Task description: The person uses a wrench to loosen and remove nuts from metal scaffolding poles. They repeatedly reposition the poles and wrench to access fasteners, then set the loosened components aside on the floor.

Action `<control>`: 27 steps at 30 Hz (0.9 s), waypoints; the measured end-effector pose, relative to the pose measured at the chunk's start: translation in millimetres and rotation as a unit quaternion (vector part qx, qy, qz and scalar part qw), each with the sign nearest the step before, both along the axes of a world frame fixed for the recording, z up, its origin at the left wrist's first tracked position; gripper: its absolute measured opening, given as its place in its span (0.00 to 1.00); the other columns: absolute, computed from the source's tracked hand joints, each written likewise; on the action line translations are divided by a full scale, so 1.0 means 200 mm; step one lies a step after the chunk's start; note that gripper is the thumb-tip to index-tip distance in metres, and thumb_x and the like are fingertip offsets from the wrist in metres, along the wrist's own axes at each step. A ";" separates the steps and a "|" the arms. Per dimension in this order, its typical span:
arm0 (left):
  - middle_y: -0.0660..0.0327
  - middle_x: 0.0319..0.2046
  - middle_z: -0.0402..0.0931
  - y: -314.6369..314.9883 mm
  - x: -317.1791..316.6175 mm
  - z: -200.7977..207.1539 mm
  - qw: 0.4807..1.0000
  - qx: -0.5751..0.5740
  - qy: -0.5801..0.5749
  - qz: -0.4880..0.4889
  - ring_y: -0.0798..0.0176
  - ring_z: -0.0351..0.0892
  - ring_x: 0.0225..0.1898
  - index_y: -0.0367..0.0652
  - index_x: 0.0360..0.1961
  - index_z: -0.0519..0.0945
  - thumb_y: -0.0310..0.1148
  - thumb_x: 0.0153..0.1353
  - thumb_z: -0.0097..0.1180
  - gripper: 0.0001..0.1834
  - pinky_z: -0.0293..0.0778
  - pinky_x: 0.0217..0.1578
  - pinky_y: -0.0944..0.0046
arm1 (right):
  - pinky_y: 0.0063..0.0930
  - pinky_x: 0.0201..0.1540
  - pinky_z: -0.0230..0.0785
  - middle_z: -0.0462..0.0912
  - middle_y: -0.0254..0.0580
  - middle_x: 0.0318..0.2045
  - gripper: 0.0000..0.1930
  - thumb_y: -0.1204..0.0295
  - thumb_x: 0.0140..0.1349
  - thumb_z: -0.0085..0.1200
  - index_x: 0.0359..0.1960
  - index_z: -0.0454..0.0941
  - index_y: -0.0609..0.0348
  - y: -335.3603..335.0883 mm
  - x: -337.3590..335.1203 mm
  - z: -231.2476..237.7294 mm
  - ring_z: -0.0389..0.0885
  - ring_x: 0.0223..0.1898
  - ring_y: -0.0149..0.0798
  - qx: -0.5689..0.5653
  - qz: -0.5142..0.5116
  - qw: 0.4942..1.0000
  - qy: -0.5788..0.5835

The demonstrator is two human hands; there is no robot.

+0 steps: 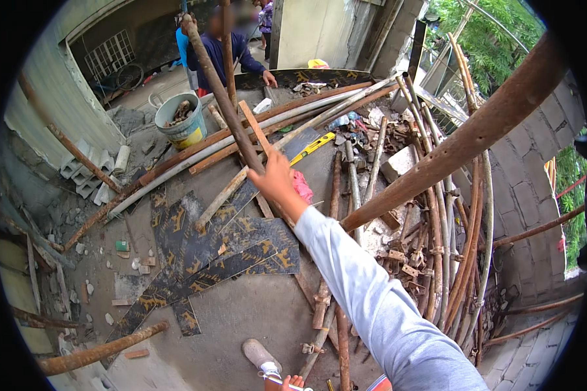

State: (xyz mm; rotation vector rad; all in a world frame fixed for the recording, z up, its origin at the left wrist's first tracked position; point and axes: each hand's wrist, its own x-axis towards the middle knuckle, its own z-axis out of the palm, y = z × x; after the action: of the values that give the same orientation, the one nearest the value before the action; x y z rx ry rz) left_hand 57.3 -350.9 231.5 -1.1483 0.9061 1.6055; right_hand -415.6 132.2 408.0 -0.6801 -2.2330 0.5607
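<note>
My right arm, in a grey sleeve, reaches in from the lower right. My right hand [277,182] is closed around a rusty brown pole [222,88] that slants up and left. At its upper end another person's hand [188,23] touches it. A flat wooden strip [254,127] lies close beside my right hand; whether I touch it is unclear. Just beyond is a yellow spirit level [312,148], near a pink plastic bag [301,187]. Only some fingers of my left hand [291,383] show at the bottom edge, next to a shoe [261,356]; their grip is hidden.
A thick rusty pole [463,133] crosses close on the right. Long pipes [437,215] and clamps [404,260] pile along the block wall. Black patterned boards [241,247] cover the floor. A bucket of rubble [180,121] stands far left, near a person in dark blue [231,52].
</note>
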 end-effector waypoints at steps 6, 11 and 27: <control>0.56 0.41 0.79 0.15 -0.36 0.15 0.985 -0.064 0.155 -0.049 0.54 0.81 0.47 0.47 0.46 0.67 0.29 0.67 0.57 0.12 0.76 0.50 0.49 | 0.42 0.31 0.71 0.80 0.50 0.21 0.23 0.54 0.69 0.57 0.26 0.81 0.63 -0.68 0.87 -0.35 0.79 0.24 0.41 -0.317 0.320 0.882 -0.137; 0.60 0.30 0.77 0.56 -0.48 0.26 0.965 -0.081 0.191 -0.162 0.56 0.83 0.36 0.46 0.38 0.71 0.34 0.68 0.60 0.09 0.80 0.40 0.50 | 0.28 0.33 0.76 0.89 0.43 0.33 0.15 0.59 0.70 0.57 0.42 0.88 0.57 -1.06 2.18 -0.95 0.83 0.29 0.30 -0.676 0.039 0.716 -0.172; 0.58 0.47 0.78 1.70 -0.08 0.23 0.789 -0.006 0.292 -0.541 0.64 0.75 0.51 0.37 0.52 0.81 0.44 0.79 0.40 0.23 0.72 0.50 0.61 | 0.38 0.52 0.77 0.83 0.52 0.48 0.19 0.66 0.63 0.61 0.53 0.77 0.61 -0.55 2.97 -0.70 0.85 0.47 0.45 -0.614 -0.021 0.783 -0.092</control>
State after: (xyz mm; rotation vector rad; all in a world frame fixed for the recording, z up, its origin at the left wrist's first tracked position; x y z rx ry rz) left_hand 42.1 -11.9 277.8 0.0435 1.5795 0.9191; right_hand 178.0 23.1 268.5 -1.4262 -1.7493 2.0496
